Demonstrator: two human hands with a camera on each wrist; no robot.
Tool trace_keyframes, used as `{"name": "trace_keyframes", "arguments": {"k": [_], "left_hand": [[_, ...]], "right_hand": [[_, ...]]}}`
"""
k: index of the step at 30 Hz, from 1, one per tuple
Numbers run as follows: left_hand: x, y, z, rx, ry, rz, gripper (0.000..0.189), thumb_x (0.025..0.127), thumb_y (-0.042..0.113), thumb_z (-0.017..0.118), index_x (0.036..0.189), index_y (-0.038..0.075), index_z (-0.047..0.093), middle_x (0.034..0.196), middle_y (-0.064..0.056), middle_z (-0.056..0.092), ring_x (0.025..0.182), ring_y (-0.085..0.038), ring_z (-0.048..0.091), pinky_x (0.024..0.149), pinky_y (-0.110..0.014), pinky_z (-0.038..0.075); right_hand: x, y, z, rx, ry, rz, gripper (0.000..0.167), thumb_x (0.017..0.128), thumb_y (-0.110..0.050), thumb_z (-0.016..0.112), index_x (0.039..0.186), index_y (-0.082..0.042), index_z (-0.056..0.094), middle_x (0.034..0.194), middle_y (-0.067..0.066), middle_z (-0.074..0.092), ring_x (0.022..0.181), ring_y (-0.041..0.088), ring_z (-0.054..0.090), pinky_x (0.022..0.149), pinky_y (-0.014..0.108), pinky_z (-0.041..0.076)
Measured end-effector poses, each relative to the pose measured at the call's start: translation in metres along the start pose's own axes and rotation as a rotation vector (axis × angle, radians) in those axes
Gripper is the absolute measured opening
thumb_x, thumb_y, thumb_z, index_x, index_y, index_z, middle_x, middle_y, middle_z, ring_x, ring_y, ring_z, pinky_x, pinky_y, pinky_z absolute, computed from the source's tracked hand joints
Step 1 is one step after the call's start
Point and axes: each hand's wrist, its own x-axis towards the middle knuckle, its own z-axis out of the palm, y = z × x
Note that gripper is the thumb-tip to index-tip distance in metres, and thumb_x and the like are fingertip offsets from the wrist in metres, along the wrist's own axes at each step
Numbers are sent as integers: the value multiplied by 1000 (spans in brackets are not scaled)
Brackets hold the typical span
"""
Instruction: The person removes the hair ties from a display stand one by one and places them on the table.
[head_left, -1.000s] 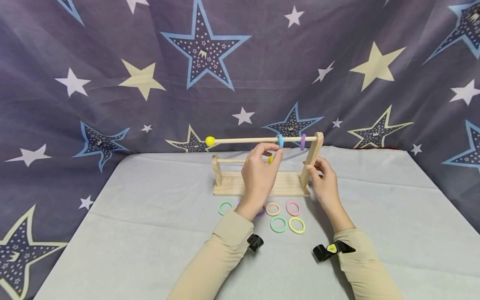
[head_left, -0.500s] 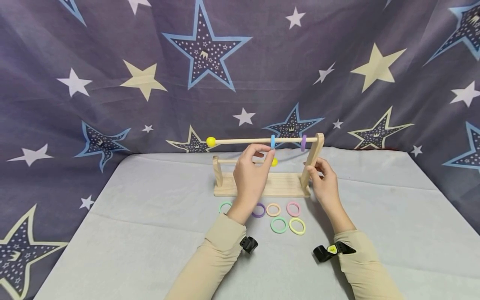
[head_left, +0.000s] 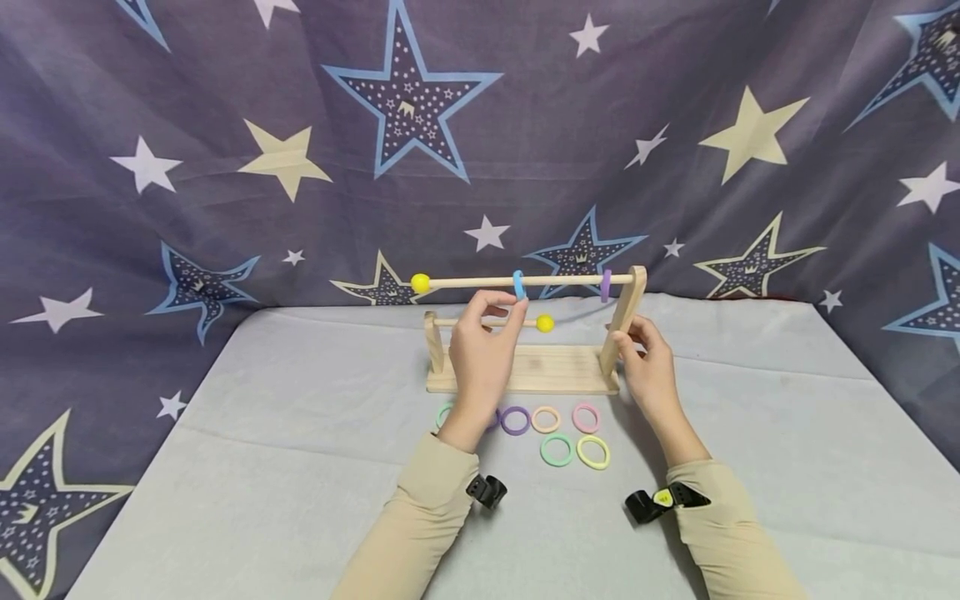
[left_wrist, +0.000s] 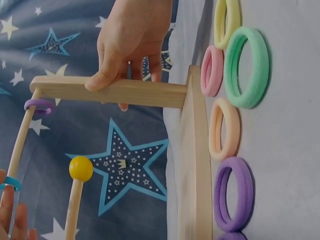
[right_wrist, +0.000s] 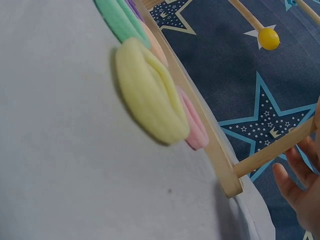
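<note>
My left hand (head_left: 482, 354) pinches a blue hair tie (head_left: 519, 284) between thumb and fingers. The tie is around the upper wooden rod (head_left: 465, 282), roughly midway along it. A purple hair tie (head_left: 606, 285) hangs on the same rod, close to the tall post (head_left: 627, 312). My right hand (head_left: 652, 367) grips that post, thumb on the near side and fingers behind, as the left wrist view shows. A yellow ball (head_left: 421, 283) caps the rod's left end. In the left wrist view, only the fingertips (left_wrist: 6, 210) of my left hand and part of the blue tie appear.
The wooden stand's base (head_left: 562, 371) rests on the grey cloth. A lower rod with a yellow ball (head_left: 545, 323) extends from a short left post (head_left: 434, 342). Several hair ties lie in front, including pink (head_left: 586, 418), peach (head_left: 546, 419), yellow (head_left: 593, 452) and green (head_left: 557, 449).
My left hand has slid the blue hair tie leftward along the upper rod, away from the purple one. My right hand stays on the post.
</note>
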Motion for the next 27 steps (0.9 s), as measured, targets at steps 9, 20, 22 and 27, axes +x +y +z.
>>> {"name": "trace_keyframes", "arguments": {"k": [9,20,22,27], "left_hand": [[4,-7,-15,-13,41,-25,15,90,27,75,96,15,70,88,2,70,85,-14,63,73,-35,46],[8,-14,-35,7,92,-40,16,90,27,75,97,14,70,88,0,71,84,-14,64,74,-36,45],[9,-15,-38,6,102,-38,16,90,27,75,96,13,70,88,0,71,84,-14,64,74,-39,45],[12,-20,-46,2,126,-52,16,89,28,75,96,14,70,88,2,70,82,-13,62,73,-35,44]], "right_hand": [[1,-3,0,5,-11,24,33,98,-10,61,127,4,58,114,23,64,96,1,54,76,12,45],[1,0,0,4,-5,-8,30,99,-11,60,124,5,59,110,22,65,95,1,56,75,14,46],[1,1,1,7,-3,-12,31,98,-11,60,124,6,58,110,22,65,95,0,56,75,14,46],[1,1,0,-3,-3,-8,31,99,-12,59,124,6,58,111,23,65,95,0,55,76,13,46]]}}
